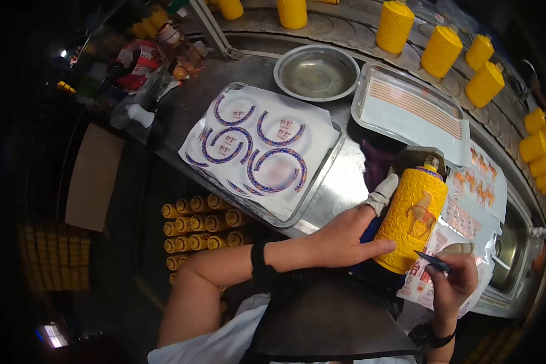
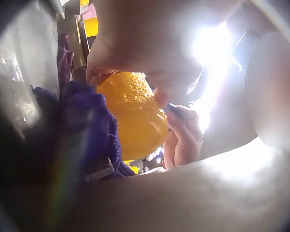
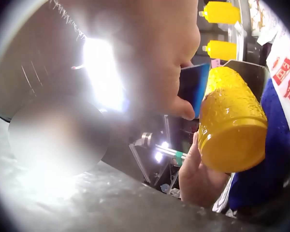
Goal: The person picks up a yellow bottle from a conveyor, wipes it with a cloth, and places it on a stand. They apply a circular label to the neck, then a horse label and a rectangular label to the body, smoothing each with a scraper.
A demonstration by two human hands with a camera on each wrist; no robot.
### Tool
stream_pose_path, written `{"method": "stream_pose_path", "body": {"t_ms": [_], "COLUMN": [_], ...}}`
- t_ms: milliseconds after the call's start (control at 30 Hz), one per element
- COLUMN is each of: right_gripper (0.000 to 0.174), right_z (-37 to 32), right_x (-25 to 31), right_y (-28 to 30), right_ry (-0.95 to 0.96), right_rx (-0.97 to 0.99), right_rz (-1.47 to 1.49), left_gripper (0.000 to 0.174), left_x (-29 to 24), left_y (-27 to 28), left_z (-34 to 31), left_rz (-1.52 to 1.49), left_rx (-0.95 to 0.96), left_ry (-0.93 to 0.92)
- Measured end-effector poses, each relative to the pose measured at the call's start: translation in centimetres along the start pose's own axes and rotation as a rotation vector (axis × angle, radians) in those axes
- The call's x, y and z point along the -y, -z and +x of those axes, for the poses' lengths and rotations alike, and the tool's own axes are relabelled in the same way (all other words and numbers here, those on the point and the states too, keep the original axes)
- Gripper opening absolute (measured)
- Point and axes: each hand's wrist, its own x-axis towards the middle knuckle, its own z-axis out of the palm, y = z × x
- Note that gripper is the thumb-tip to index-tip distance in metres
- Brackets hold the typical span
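Two hands on one piece: left hand (image 1: 344, 240) wraps round the lower body of the yellow embossed bottle (image 1: 406, 203), thumb across the front, one white-wrapped finger (image 1: 383, 193) up the side, other fingers under the base in the right wrist view. The bottle lies tilted, neck pointing away, on a dark purple cloth (image 2: 87, 121) at the near edge of the metal tabletop (image 1: 346, 176), partly over a white sheet of red and orange printed labels (image 1: 479, 182). Right hand (image 1: 452, 284) pinches a thin dark pointed tool (image 1: 434, 262), tip just beside the bottle's base, not clearly touching. An orange camel figure (image 1: 421, 221) already sits on the bottle's side. Judged step: label work on this bottle, tool hand between the sheet and the bottle. The next move likely calls for a firm left grip so the bottle can't roll, and fine tip control to lift or seat one label without creasing it. Further back: a steel tray (image 1: 321, 182) of blue ring stickers, a round metal bowl (image 1: 316, 73), a second tray (image 1: 370, 79) with a striped white sheet, and a row of yellow bottles (image 1: 441, 51) on the curved belt.
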Motion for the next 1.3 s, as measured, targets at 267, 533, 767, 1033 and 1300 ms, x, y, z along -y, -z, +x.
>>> {"method": "stream_pose_path", "body": {"t_ms": [267, 533, 767, 1033, 1300], "right_gripper": [0.026, 0.027, 0.025, 0.025, 0.025], "right_z": [1.4, 2.0, 2.4, 2.2, 1.6], "right_x": [-2.8, -2.0, -2.8, -2.5, -2.4], "right_y": [1.7, 0.5, 0.2, -0.1, 0.2], "right_ry": [-0.402, -0.419, -0.482, -0.467, -0.469], "right_rx": [-0.308, -0.306, -0.312, -0.294, -0.317], "right_rz": [0.46, 0.384, 0.368, 0.374, 0.36], "left_gripper": [0.031, 0.059, 0.044, 0.028, 0.027], "left_x": [5.0, 10.0, 13.2, 15.0, 12.3], "left_y": [15.2, 23.4, 25.7, 28.5, 28.2], "left_z": [-0.1, 5.1, 4.9, 5.8, 5.2], "left_rz": [0.317, 1.095, 1.013, 0.72, 0.688], "left_rx": [-0.354, -0.325, -0.429, -0.336, -0.4], "left_ry": [0.428, 0.352, 0.276, 0.042, 0.045]}}
